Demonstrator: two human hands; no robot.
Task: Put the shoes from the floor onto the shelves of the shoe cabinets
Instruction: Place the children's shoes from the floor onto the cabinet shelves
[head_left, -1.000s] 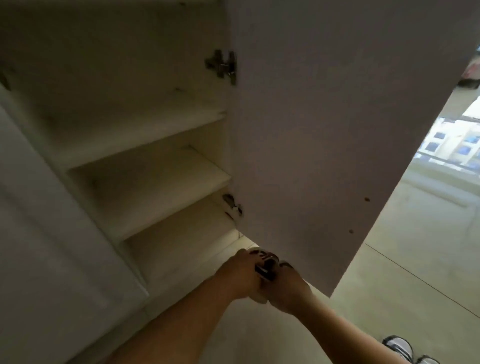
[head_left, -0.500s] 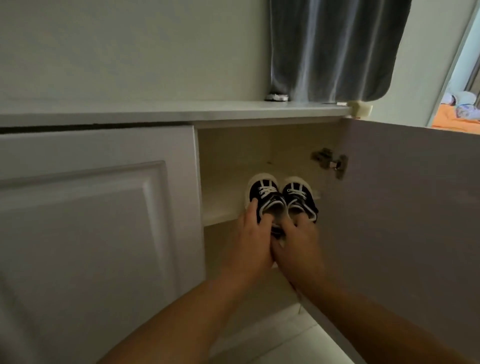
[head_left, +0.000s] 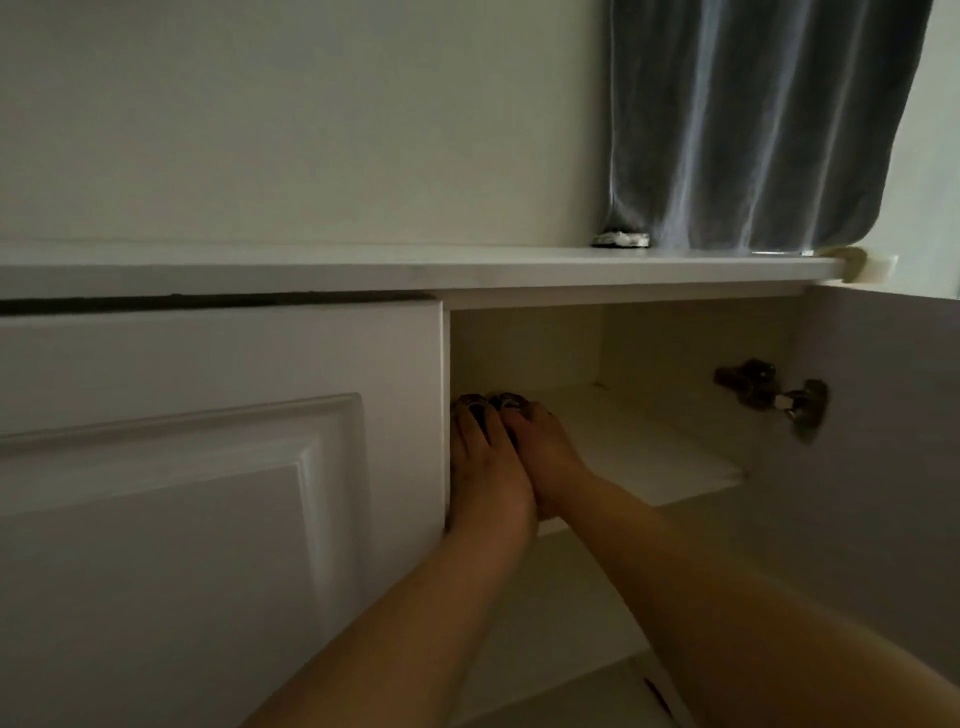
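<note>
A pair of small black sneakers with white toe caps (head_left: 491, 402) sits at the left end of the top shelf (head_left: 649, 457) inside the open white shoe cabinet. Only the toes show past my fingers. My left hand (head_left: 485, 467) lies over the left shoe and my right hand (head_left: 545, 452) over the right one, side by side, fingers stretched along the tops. Whether the fingers curl round the shoes is hidden.
The cabinet's closed panelled door (head_left: 208, 467) stands at the left. Its open door (head_left: 893, 441) hangs at the right on a metal hinge (head_left: 774, 397). A grey curtain (head_left: 753, 119) hangs down to the cabinet top (head_left: 415, 262). A lower shelf (head_left: 561, 613) shows beneath my forearms.
Both hands have carried the pair of shoes from the right part of the top shelf to its left end and pushed them deeper in. The camera has moved closer.
</note>
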